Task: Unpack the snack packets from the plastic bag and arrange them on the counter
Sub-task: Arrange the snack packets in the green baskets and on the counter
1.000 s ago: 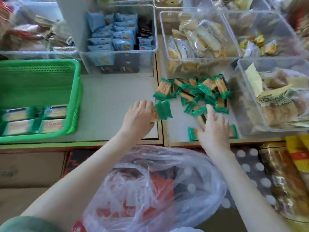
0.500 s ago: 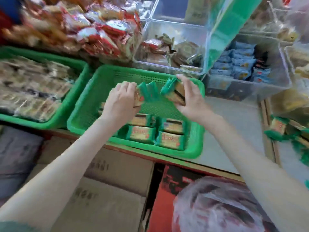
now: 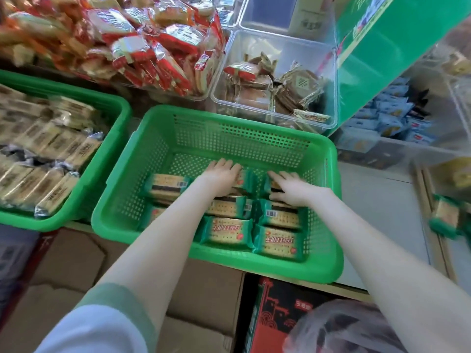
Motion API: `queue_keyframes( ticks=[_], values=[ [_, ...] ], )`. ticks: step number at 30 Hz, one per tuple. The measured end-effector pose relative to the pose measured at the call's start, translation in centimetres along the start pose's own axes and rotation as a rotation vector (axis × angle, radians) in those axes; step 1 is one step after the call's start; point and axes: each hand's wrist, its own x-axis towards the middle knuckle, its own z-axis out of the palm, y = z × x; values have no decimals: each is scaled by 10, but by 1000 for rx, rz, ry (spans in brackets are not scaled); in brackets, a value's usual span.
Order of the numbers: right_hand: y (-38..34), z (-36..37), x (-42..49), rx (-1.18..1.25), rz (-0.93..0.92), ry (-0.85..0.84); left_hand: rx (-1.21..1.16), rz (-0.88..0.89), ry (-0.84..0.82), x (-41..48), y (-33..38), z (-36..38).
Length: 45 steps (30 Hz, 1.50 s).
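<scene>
Reaching into the middle green basket (image 3: 254,267), both hands lie palm down on the farthest of the green-wrapped snack packets (image 3: 226,230), which are laid flat in rows along the basket's near and right parts. The left hand (image 3: 223,178) has its grip open, with straight fingers resting on top of one packet. The right hand (image 3: 290,188), just beside it, also has a flat, open grip, its fingers touching another packet. The basket stands on the tabletop (image 3: 377,212), where more green packets (image 3: 444,217) lie blurred at the right edge. The plastic bag (image 3: 344,327) sits near, at the lower right, below the tabletop's edge. A second green basket (image 3: 122,105) of pale packets stands to the left. A clear tub (image 3: 280,36) of brown packets stands far behind.
</scene>
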Motion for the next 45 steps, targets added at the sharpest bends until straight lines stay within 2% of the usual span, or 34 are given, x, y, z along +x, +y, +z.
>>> queue_keyframes(
  ticks=[3,5,8,11,13,15,18,20,23,28,31,33,37,41,43,45],
  values=[
    [2,1,-7,-15,-20,-37,-86,-55,-192,-1,-2,-4],
    [4,4,-19,-110,-55,117,-95,-82,-174,-3,4,-9],
    [13,10,-54,-23,-141,503,-6,-71,44,-12,39,-20],
    [39,16,-108,89,-227,926,-142,8,319,-27,106,-32],
    [77,30,-144,126,-151,1021,-266,125,517,-34,164,-37],
    [123,50,-179,181,-29,1021,-312,256,697,-38,228,-37],
    [203,87,-228,250,170,964,-360,394,708,-39,328,-33],
    [259,111,-257,271,298,902,-366,442,633,-36,391,-20],
    [345,147,-294,285,437,709,-312,452,477,-21,473,7],
    [465,199,-336,229,527,391,-210,458,263,14,585,48],
    [509,213,-345,228,498,219,-100,478,151,35,630,70],
    [524,219,-345,208,428,239,-29,480,90,47,642,78],
    [534,220,-345,171,340,423,89,511,59,59,646,71],
    [524,208,-339,303,281,664,197,469,157,59,624,60],
    [511,196,-324,322,219,672,241,438,177,57,612,58],
    [497,183,-302,301,172,612,284,445,144,56,606,57]
  ],
)
